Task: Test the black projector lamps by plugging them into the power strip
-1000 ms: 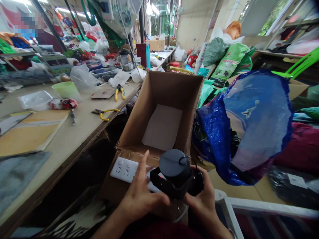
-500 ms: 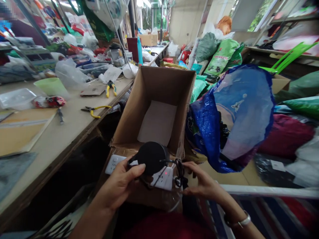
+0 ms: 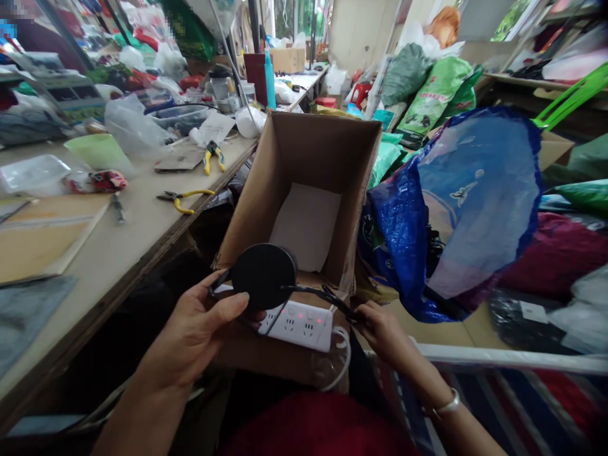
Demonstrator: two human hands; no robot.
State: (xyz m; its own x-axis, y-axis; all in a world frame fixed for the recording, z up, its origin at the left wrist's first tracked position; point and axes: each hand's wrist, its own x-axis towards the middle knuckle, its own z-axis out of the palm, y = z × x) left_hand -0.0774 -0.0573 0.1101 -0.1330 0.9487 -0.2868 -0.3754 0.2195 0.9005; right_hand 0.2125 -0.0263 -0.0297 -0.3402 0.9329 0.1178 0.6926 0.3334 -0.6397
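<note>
Device, black and drum-shaped, was held in the left hand, pinched by thumb and fingers, over a white rectangular power strip. The right hand pinched its bundled black cable. Beyond stood an open brown cardboard box.

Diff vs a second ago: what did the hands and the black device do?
Black round device shifted left, uncovering more of the power strip. Left hand, spread beside it before, now holds its left side. Right hand, earlier at the device's right side, is now apart from it, holding its cable. Carton and power strip stayed put.
</note>
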